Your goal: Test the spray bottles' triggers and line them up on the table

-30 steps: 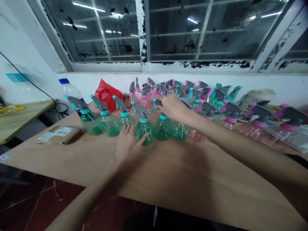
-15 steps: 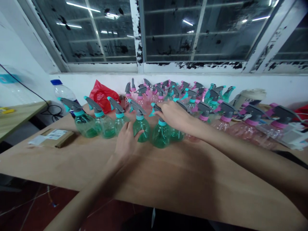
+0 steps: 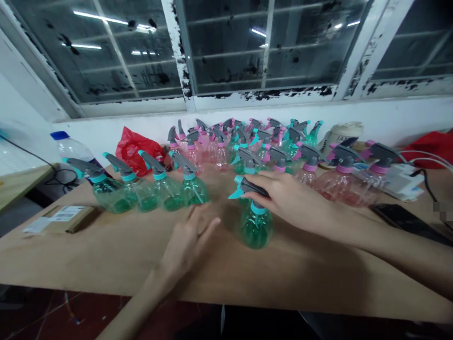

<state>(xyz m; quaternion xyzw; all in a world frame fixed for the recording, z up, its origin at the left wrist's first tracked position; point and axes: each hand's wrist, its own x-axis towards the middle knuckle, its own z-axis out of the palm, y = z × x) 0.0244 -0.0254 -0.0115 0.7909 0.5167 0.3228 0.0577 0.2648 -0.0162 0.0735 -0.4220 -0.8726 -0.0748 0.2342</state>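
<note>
Four green spray bottles (image 3: 170, 196) lined up at left | right hand (image 3: 288, 196) gripping another green bottle (image 3: 256, 231) by its head, upright, nearer the person than that row | left hand (image 3: 186, 238) empty, fingers loosely spread by the end bottle (image 3: 194, 191) (contact unclear) | red bag (image 3: 136, 148) behind

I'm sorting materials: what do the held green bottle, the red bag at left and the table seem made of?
Green bottle: likely glossy, tinted plastic; it's see-through with bright highlights, though glass isn't ruled out.
Red bag: probably thin, shiny plastic; it's crumpled into sharp creases.
Table: perhaps plywood, fairly dull; brown and faintly streaked.
</note>
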